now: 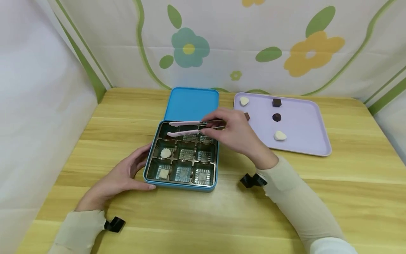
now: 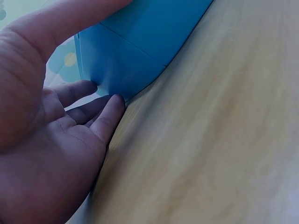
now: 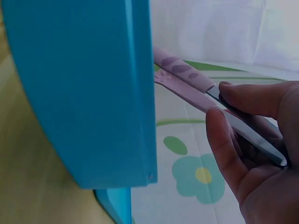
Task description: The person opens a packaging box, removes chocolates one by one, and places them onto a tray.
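My left hand [image 1: 122,178] rests against the left side of a blue tin box [image 1: 190,187], its thumb along the front corner and fingertips touching the side wall [image 2: 117,60]. My right hand [image 1: 233,132] pinches pink-tipped metal tongs [image 1: 185,133] between thumb and fingers. The tong tips stand apart over the back left compartment of the tin's dark divided tray [image 1: 187,160]. A white shell-like piece [image 1: 165,152] lies in the middle left compartment. In the front left one is a cream square piece [image 1: 164,174].
Behind the tin lies a blue lid [image 1: 192,102]. At the right, a lilac tray [image 1: 304,137] bears white pieces [image 1: 280,135] and dark brown chocolates [image 1: 277,102], one partly behind my right hand. A flowered cloth [image 1: 228,42] hangs behind the wooden table [image 1: 120,120].
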`<state>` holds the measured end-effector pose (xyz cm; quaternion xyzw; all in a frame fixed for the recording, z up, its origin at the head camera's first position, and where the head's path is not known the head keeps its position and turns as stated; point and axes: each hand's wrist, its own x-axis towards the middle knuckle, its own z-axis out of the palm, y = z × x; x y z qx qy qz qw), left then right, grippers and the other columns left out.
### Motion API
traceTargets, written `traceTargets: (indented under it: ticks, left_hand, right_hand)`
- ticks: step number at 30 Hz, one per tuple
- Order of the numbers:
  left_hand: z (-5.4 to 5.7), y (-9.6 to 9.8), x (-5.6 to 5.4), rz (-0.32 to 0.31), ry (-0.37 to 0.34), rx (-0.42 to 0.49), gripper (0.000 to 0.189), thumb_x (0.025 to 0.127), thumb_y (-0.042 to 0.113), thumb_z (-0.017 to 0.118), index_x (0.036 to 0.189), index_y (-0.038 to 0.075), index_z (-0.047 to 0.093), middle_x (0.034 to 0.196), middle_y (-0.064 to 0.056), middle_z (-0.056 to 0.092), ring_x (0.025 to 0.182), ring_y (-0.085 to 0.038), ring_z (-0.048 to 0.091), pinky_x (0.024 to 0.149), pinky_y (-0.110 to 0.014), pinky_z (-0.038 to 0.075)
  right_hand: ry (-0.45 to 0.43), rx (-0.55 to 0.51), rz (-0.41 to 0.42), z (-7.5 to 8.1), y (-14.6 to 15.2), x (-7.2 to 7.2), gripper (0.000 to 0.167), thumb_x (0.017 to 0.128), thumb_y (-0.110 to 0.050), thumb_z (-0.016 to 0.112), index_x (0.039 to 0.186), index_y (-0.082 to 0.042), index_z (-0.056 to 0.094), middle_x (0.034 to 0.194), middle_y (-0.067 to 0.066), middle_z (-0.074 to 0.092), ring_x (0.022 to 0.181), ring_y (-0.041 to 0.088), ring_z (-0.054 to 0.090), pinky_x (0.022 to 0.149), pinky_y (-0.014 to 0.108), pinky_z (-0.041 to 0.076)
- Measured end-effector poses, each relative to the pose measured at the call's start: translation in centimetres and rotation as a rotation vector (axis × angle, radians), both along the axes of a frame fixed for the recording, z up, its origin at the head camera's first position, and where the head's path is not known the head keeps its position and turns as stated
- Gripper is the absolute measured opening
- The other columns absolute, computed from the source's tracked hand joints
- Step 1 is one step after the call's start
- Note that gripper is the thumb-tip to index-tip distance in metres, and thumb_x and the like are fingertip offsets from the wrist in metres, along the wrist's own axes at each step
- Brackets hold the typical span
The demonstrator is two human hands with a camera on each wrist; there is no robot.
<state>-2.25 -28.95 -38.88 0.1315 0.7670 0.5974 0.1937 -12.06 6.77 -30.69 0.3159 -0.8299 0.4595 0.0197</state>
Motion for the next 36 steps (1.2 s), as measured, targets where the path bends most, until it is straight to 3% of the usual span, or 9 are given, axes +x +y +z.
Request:
traceTargets:
  ticks: [3,5,9,13,16,21,28,32,36]
  left_hand:
    - [-0.1,0.0,0.0,-0.003,0.000,0.002,0.119,0.080,0.001,0.094,0.173,0.020,0.023,0.178,-0.014,0.025,0.149,-0.007,0.047,0.113,-0.010,0.042]
    - [-0.1,0.0,0.1,-0.002,0.001,0.005,0.119,0.079,0.001,0.094,0.173,0.020,0.023,0.178,-0.015,0.025,0.146,-0.001,0.047,0.113,-0.010,0.043]
    - [-0.2,0.1,0.1,0.003,-0.003,0.011,0.119,0.080,0.001,0.093,0.173,0.020,0.023,0.178,-0.014,0.025,0.154,-0.020,0.044,0.112,-0.010,0.044]
    - [-0.4,0.5,0.0,0.001,-0.009,0.019,0.119,0.080,0.002,0.094,0.173,0.021,0.022,0.178,-0.014,0.024,0.157,-0.043,0.035,0.112,-0.010,0.043]
    - [-0.4,0.8,-0.1,0.003,-0.016,0.015,0.120,0.079,0.003,0.094,0.173,0.020,0.022,0.179,-0.013,0.023,0.158,-0.047,0.033,0.112,-0.010,0.043]
    - [-0.2,0.6,-0.3,0.004,-0.011,0.001,0.121,0.078,0.003,0.095,0.173,0.019,0.022,0.179,-0.013,0.023,0.158,-0.047,0.032,0.112,-0.009,0.042]
    - [-0.2,0.6,-0.9,-0.016,-0.004,0.003,0.120,0.079,0.003,0.094,0.173,0.019,0.021,0.179,-0.014,0.022,0.157,-0.047,0.032,0.112,-0.009,0.042]
    - [-0.2,0.8,-1.0,-0.024,-0.007,0.009,0.120,0.079,0.003,0.094,0.173,0.019,0.022,0.179,-0.014,0.023,0.157,-0.047,0.033,0.112,-0.010,0.043]
    - [-0.1,0.7,-1.2,-0.036,-0.010,0.003,0.119,0.079,0.003,0.094,0.173,0.020,0.022,0.178,-0.014,0.023,0.157,-0.047,0.033,0.112,-0.010,0.043]
  right_hand:
    - [0.003,0.119,0.017,1.0,-1.4,-0.9,0.020,0.094,-0.014,0.083,0.110,-0.004,0.082,0.105,0.011,0.080,0.093,0.019,0.075,0.085,0.036,0.063]
    - [0.008,0.210,0.039,1.8,-2.4,-1.6,0.019,0.095,-0.017,0.083,0.109,-0.006,0.083,0.102,0.008,0.080,0.092,0.019,0.073,0.086,0.036,0.061]
    - [0.034,0.340,0.092,2.9,-4.0,-2.7,0.016,0.095,-0.017,0.082,0.106,-0.005,0.084,0.098,0.006,0.080,0.088,0.019,0.071,0.084,0.036,0.060]
    - [0.037,0.375,0.134,2.7,-4.8,-3.3,0.012,0.096,-0.017,0.081,0.100,-0.006,0.084,0.093,0.006,0.080,0.082,0.018,0.069,0.077,0.034,0.059]
    - [0.001,0.337,0.127,2.1,-4.5,-3.3,0.009,0.097,-0.016,0.080,0.096,-0.008,0.083,0.089,0.004,0.080,0.077,0.016,0.068,0.074,0.032,0.057]
    - [-0.147,0.199,0.075,1.4,-3.2,-2.9,0.008,0.098,-0.018,0.079,0.099,-0.010,0.082,0.093,0.003,0.079,0.069,0.017,0.074,0.068,0.033,0.061]
    - [-0.289,0.026,0.031,0.5,-1.8,-2.4,0.011,0.098,-0.014,0.080,0.104,-0.006,0.081,0.097,0.011,0.078,0.075,0.027,0.078,0.069,0.041,0.067]
    - [-0.326,-0.068,-0.016,-0.2,-0.9,-2.0,0.011,0.097,-0.011,0.080,0.105,-0.004,0.081,0.096,0.014,0.078,0.074,0.030,0.079,0.072,0.050,0.068]
    - [-0.355,-0.152,-0.058,-0.6,0.3,-1.4,0.014,0.097,-0.010,0.081,0.109,-0.003,0.081,0.100,0.017,0.079,0.071,0.024,0.078,0.073,0.046,0.068]
